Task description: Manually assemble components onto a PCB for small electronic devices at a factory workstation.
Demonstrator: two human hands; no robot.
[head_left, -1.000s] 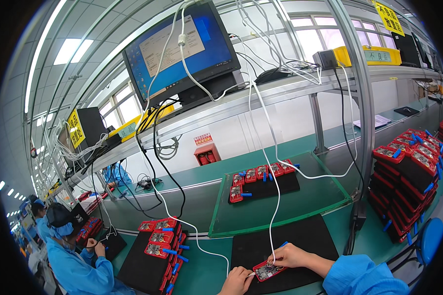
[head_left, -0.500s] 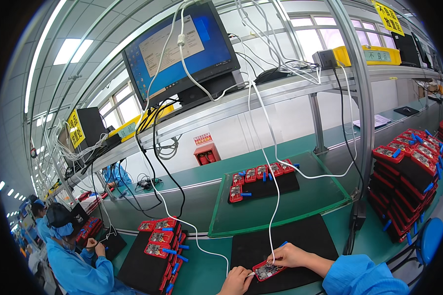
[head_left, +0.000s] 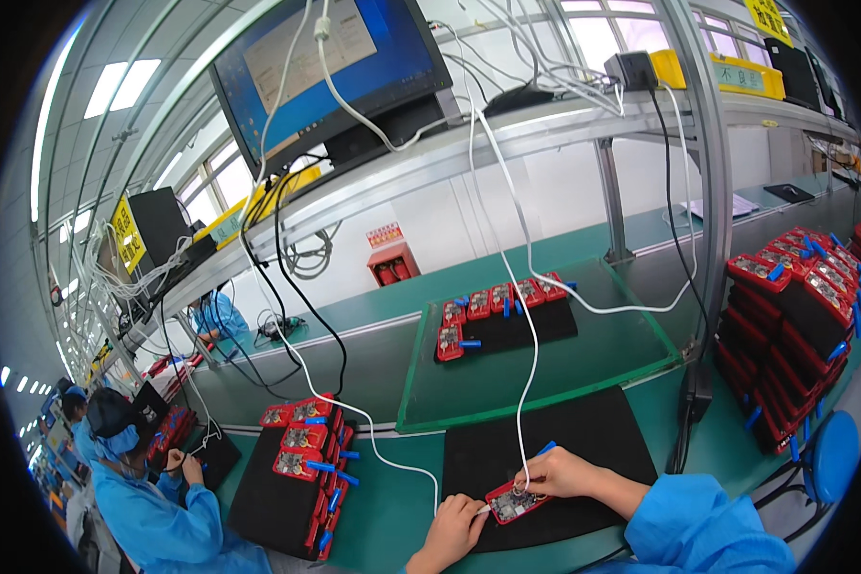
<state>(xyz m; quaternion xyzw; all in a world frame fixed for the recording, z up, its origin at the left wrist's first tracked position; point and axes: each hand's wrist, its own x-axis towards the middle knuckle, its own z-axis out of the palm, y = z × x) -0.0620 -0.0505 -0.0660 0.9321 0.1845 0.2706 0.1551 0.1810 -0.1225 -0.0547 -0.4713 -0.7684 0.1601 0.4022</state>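
A red-framed device with an exposed circuit board [head_left: 509, 507] lies on a black mat [head_left: 603, 430] in front of me. Its left end meets a white plug [head_left: 484, 509] pinched in the fingers of my left hand [head_left: 452, 531]. From the right, my right hand [head_left: 562, 474] reaches over the board, thumb and fingers closed on the end of a white cable [head_left: 532, 373] that hangs from above. Whether that end touches the board is hidden by my fingers. A blue tab [head_left: 546, 448] pokes out behind my right hand.
Stacked red devices with blue tabs stand left [head_left: 302, 437] and far right [head_left: 784, 306]. More red devices [head_left: 503, 298] sit on a black pad behind the mat. A monitor [head_left: 325, 77] rests on the metal shelf [head_left: 402, 177]. A co-worker in blue [head_left: 153, 507] works at left.
The whole view has shifted slightly, with the shelf and monitor higher and further left. Both hands stay at the device, with little visible movement of their own.
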